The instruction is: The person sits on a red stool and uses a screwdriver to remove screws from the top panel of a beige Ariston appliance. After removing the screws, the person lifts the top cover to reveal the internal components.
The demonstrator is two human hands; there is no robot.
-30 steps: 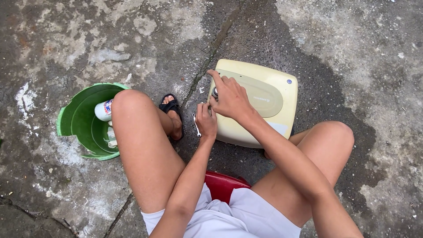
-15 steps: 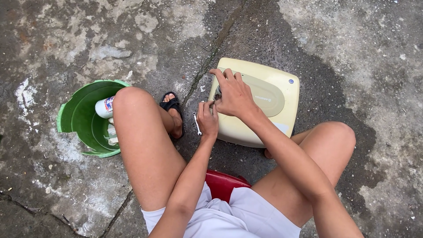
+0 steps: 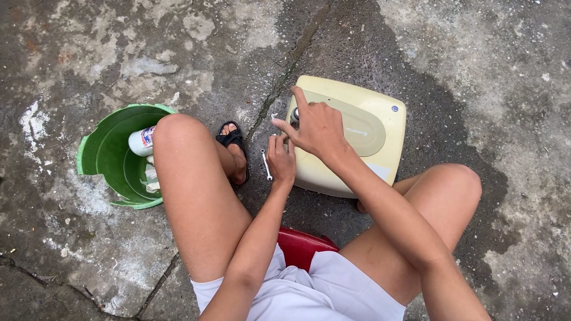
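A cream-yellow box-shaped appliance (image 3: 363, 137) lies flat on wet concrete in front of me. My right hand (image 3: 315, 128) rests on its left end, fingers curled around a small metal fitting (image 3: 294, 115) there. My left hand (image 3: 281, 159) sits just below, against the appliance's left side, fingers pinched at the same spot; what it grips is hidden. A small metal wrench (image 3: 266, 164) lies on the ground beside my left hand.
A green plastic bucket (image 3: 104, 154) with a white bottle (image 3: 141, 141) and rags stands left of my left knee. My foot in a black sandal (image 3: 233, 148) is near the wrench. I sit on a red stool (image 3: 300, 246). Cracked concrete lies all around.
My right hand has lifted its index finger and shifted slightly on the fitting. The left hand stays in place beside the appliance.
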